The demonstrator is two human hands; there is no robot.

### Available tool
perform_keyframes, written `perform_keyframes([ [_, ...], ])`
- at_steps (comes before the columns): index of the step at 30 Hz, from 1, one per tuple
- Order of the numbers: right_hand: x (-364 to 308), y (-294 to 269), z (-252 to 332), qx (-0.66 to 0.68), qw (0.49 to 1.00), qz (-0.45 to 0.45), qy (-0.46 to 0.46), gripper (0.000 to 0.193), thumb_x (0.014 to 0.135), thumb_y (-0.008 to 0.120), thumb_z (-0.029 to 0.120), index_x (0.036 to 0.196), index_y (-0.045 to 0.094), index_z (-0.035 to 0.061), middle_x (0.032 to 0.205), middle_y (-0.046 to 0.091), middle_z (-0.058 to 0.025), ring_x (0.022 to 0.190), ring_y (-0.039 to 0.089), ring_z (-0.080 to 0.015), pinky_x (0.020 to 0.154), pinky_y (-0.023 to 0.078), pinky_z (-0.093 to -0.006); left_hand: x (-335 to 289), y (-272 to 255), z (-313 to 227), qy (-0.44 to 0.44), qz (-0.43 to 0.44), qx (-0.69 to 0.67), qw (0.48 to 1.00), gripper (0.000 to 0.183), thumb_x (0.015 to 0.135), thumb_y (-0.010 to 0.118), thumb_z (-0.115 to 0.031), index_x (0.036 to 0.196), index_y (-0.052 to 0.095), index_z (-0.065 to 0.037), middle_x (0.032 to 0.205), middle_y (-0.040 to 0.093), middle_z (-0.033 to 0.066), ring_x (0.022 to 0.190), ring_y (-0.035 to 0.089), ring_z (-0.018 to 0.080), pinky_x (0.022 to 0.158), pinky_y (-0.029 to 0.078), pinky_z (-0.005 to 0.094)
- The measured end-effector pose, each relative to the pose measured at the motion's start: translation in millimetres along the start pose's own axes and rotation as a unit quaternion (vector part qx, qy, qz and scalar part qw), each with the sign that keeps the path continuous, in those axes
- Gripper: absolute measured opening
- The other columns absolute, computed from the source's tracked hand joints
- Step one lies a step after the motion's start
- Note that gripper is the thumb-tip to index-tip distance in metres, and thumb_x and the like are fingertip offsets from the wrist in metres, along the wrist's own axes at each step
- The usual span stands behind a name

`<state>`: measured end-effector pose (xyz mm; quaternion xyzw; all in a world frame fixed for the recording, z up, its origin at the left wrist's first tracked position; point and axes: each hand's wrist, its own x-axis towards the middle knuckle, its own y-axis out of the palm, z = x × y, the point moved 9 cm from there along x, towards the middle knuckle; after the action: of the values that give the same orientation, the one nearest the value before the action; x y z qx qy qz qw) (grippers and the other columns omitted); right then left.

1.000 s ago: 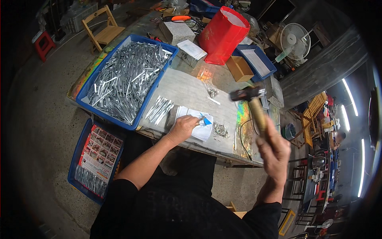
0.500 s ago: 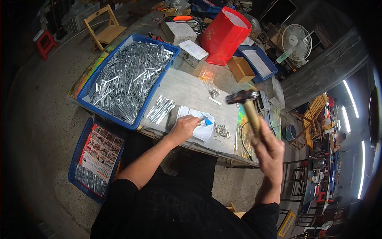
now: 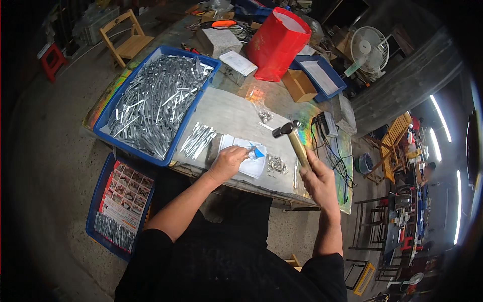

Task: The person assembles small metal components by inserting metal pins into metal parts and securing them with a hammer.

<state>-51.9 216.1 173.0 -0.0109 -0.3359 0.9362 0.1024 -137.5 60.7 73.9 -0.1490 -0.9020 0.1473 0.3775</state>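
Observation:
My right hand (image 3: 318, 182) grips the wooden handle of a hammer (image 3: 299, 149), its metal head raised over the table. Above the white paper (image 3: 255, 169), my left hand (image 3: 230, 159) is closed in a pinch. What its fingertips hold is too small to make out; a blue pointed piece (image 3: 259, 152) sits right beside them. Left of this hand lies a row of shiny metal strips (image 3: 198, 141). A heap of small metal parts (image 3: 276, 163) is just right of the paper, and a clear bag of similar parts (image 3: 264, 114) lies farther back.
A blue tray (image 3: 215, 66) heaped with metal strips fills the table's left. Behind stand a stone block (image 3: 220, 42), a red bag (image 3: 278, 45) and a cardboard box (image 3: 299, 86). Black cables and a power strip (image 3: 328, 124) lie right. Another blue bin (image 3: 94, 204) is low left.
My right hand has brought the hammer down and leftward, closer to the paper. My left hand keeps its pinch by the blue piece. The whole view has shifted slightly.

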Motion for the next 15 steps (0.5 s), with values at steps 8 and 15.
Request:
perform_keyframes([
  [8, 60.6, 26.8, -155.7, 0.266, 0.938, -0.057, 0.213, 0.042, 0.076, 0.048, 0.005, 0.118, 0.042, 0.0108, 0.053, 0.041, 0.0018, 0.036, 0.033, -0.0062, 0.031, 0.026, -0.0208, 4.8, 4.3, 0.4, -0.028, 0.028, 0.015, 0.999, 0.009, 0.070, 0.054, -0.003, 0.070, 0.045, 0.000, 0.065, 0.049, 0.0157, 0.061, 0.049, 0.0326, 0.054, 0.039, 0.0379],
  [15, 90.8, 57.3, -214.4, 0.408, 0.877, -0.034, 0.250, 0.034, 0.077, 0.046, 0.007, 0.111, 0.044, 0.0099, 0.052, 0.045, 0.0009, 0.036, 0.037, -0.0066, 0.030, 0.029, -0.0199, 7.5, 0.0, -3.4, -0.030, 0.029, 0.026, 0.999, 0.007, 0.070, 0.054, -0.003, 0.073, 0.048, 0.001, 0.065, 0.050, 0.0150, 0.061, 0.051, 0.0312, 0.053, 0.040, 0.0357],
])
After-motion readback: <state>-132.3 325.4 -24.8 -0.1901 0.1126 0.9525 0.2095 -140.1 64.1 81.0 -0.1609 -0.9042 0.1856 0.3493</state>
